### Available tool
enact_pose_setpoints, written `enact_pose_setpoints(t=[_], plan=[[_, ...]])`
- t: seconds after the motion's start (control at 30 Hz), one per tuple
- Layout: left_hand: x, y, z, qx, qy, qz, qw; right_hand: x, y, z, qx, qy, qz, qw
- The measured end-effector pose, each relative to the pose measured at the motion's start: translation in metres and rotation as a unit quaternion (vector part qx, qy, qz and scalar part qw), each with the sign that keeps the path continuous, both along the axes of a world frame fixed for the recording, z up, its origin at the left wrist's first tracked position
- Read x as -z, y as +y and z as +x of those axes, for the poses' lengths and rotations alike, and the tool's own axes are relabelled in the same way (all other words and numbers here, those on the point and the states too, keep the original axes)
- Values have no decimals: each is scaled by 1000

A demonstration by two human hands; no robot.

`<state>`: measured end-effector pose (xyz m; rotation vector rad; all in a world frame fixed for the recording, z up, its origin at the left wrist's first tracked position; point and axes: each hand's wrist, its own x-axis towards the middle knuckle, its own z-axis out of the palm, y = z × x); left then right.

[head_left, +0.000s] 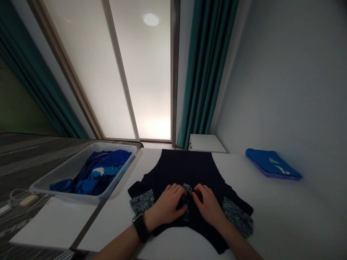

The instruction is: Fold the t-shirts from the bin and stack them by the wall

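A dark navy garment (189, 173) lies spread flat on the white table (271, 216). A grey-blue paisley fabric (237, 216) shows from under it on both sides. My left hand (166, 206) and my right hand (207, 206) meet at the garment's middle, fingers curled and pinching the dark cloth beside a small patterned strip (187, 187). A small bright blue patch (185, 213) shows just below my fingers. A black watch (141, 227) sits on my left wrist.
A grey plastic tray (62, 170) holding crumpled blue clothes (100, 173) stands at the table's left. A folded blue garment (272, 164) lies at the far right. A white board (51, 224) and a cable (18, 196) lie lower left. A white cabinet (206, 143) stands behind the table.
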<state>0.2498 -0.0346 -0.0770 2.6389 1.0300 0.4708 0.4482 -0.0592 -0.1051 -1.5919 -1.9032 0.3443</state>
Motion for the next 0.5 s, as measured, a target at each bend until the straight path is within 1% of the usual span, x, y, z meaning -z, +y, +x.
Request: enact_pose_setpoints(t=[0.07,0.17,0.33,0.4,0.5], plan=[[2,0,1,-21,-8,-4,1000,-1,-1,-1,-1,-9,8,1000],[4,0,2,-43,5,0,999,-2,-3,-4,-8,-33,25,999],[6,3,2,-50,12,-2,999,-2,-9,-10,-38,-73,42,996],[5,5,-2,-36,7,-9,999,-1,-11,-11,-45,-86,47,994],[0,8,-12,19,4,-20,1000,0,-12,-11,-50,-102,46,992]])
